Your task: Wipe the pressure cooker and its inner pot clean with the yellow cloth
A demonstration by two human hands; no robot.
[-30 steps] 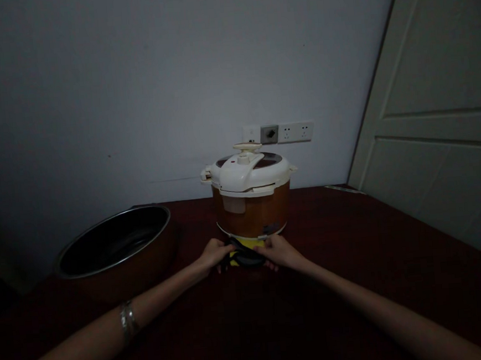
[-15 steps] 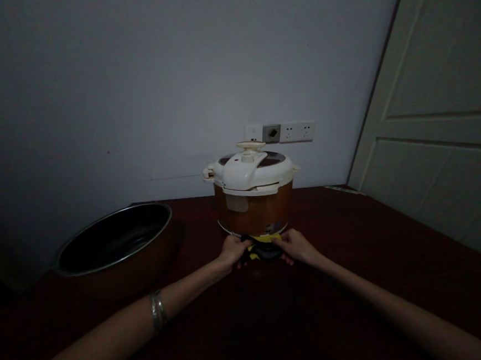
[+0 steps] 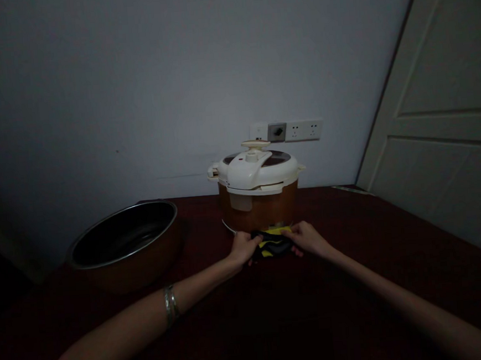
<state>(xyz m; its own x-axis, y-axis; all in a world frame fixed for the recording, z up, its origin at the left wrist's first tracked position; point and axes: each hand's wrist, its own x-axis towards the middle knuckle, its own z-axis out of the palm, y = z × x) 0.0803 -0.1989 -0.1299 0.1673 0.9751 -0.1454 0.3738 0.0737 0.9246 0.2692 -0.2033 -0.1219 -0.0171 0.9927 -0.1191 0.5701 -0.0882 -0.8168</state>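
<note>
Between my two hands is a black-and-yellow piece of what looks like soft cloth [image 3: 273,245], held in front of a cooker; its exact kind is too dim to tell. My left hand [image 3: 244,247] pinches its left end, thumb on top. At the right end, my right hand [image 3: 309,237] grips it the same way, with fingertips showing beneath. Just behind them stands the electric pressure cooker [image 3: 261,209], brown-orange with a white lid [image 3: 244,174] in place. The cloth and hands cover part of the cooker's base.
A large dark-lined pot [image 3: 130,261] with a metal rim stands uncovered at the left on the dark red table [image 3: 353,237]. Wall sockets [image 3: 303,130] sit behind the cooker. A pale panelled door [image 3: 442,153] rises at the right.
The view has turned slightly left, so everything appears shifted right. Both hands still hold the cloth, now raised slightly and spread a little flatter before the cooker's base.
</note>
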